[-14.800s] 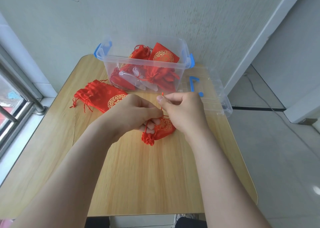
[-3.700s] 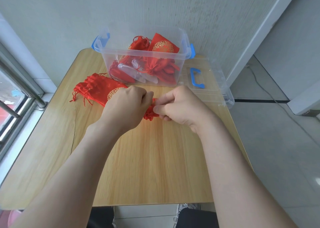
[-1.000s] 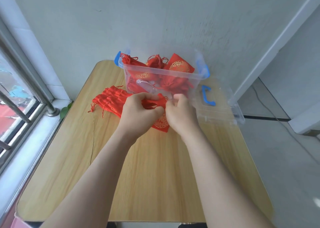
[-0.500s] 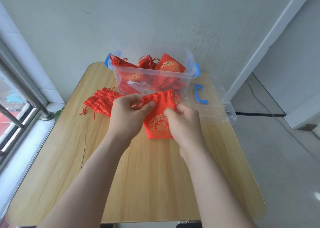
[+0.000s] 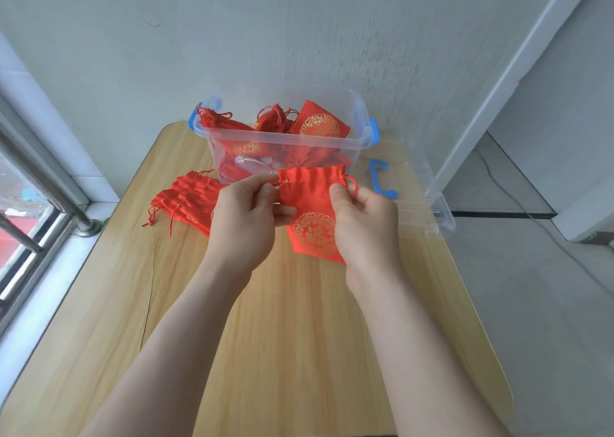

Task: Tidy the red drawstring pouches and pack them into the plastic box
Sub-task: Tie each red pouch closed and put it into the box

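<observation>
Both bare forearms (image 5: pixel 186 320) reach forward, side by side. The left grip (image 5: pixel 246 217) pinches the pouch (image 5: pixel 310 200) at its gathered top — thumb and forefinger curled; the right grip (image 5: pixel 365 220) pinches its other edge, thumb on top.

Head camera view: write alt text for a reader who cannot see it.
Both hands hold a red drawstring pouch over a wooden table, left hand pinching its gathered top, right hand gripping the other side. Behind stands a clear plastic box holding more pouches, a pile of pouches at its left, its lid at right.
</observation>
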Demonstrator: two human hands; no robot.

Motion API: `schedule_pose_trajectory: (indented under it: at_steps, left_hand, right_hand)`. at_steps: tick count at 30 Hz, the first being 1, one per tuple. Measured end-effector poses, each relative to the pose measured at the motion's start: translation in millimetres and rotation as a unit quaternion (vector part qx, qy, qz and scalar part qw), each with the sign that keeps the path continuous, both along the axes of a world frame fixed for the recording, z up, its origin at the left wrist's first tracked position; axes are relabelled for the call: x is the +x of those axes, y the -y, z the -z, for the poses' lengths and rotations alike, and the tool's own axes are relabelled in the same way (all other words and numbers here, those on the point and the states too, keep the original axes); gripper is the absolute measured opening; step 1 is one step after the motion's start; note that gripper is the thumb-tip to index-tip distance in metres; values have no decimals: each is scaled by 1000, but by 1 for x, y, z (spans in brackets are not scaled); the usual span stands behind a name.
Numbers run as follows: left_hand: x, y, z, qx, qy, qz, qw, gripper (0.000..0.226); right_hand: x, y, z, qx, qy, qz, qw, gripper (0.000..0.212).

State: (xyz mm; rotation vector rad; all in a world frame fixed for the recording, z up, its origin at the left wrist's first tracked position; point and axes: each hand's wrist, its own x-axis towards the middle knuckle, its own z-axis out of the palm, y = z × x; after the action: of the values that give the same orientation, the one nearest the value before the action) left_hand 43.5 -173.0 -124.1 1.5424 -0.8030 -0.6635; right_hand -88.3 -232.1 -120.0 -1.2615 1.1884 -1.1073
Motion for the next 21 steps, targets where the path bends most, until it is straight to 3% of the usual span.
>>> schedule_pose_trajectory:
  at_steps: [4, 7, 11, 16, 21]
  left_hand:
    - [1, 1, -2, 1, -36, -30, 999, 37]
    - [-1, 2, -5, 10, -67, -61, 996, 40]
    - [-6, 2, -6, -2, -102, -104, 989, 23]
    - [-8, 5, -6, -31, -157, -134, 978, 12]
    - [-10, 2, -15, -89, -294, -125, 943, 29]
  right_hand:
    - [0, 3, -2, -70, -24, -8, 997, 38]
    - [-1, 4, -4, -89, -43, -18, 995, 34]
    - [0, 4, -5, -57, -15, 9, 998, 20]
    - [6, 2, -9, 35, 106, 12, 994, 30]
    - [-4, 7, -12, 141, 193, 37, 970, 24]
